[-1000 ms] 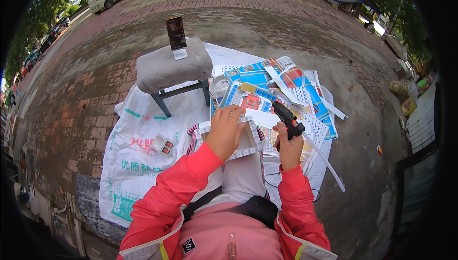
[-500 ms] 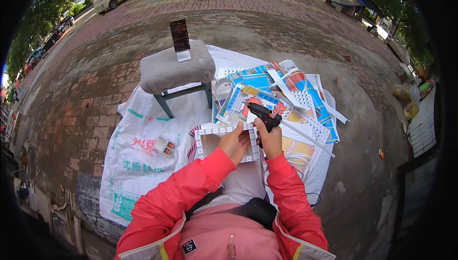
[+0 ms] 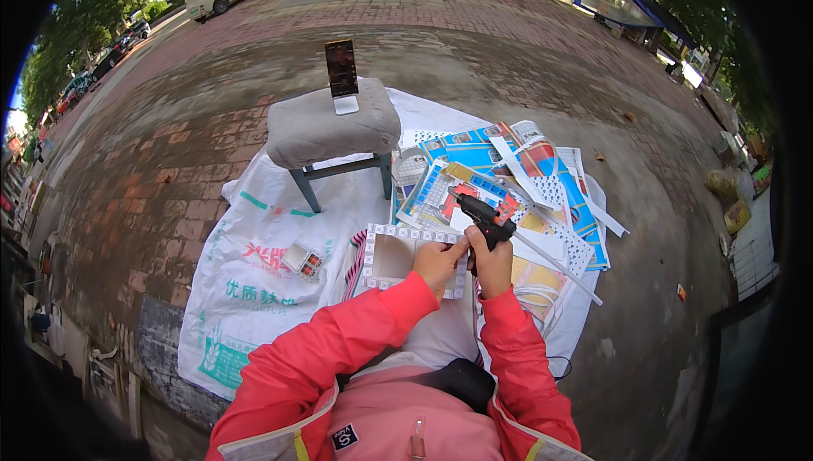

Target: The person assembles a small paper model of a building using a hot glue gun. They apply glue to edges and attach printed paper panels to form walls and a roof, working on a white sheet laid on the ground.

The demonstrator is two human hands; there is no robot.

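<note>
Square cardboard frame (image 3: 412,259), studded border, hollow centre, lies flat on the person's lap just in front of the torso. Left hand (image 3: 438,263) pins its right edge, fingers pressed down, closed on the frame's rim. Right hand (image 3: 491,259) is wrapped shut around a black hot glue gun (image 3: 482,212), nozzle pointing up-left, away from the frame rather than onto it. Looks like a gluing step, gun held ready and not applying. Next move would need the nozzle tipped down to the edge beside the left fingers, with the frame held steady and fingertips kept off the hot bead. Just past the hands: a spread of printed blue sheets and white strips (image 3: 517,173) on a white woven sack (image 3: 254,275) laid over brick paving. A small palette-like box (image 3: 303,260) lies on the sack to the left. Beyond it, a grey cushioned stool (image 3: 332,129) with a phone (image 3: 342,69) propped upright on a stand. Can't make out the trigger finger, any glue at the nozzle, or the frame's near edge, hidden by the red sleeves.
</note>
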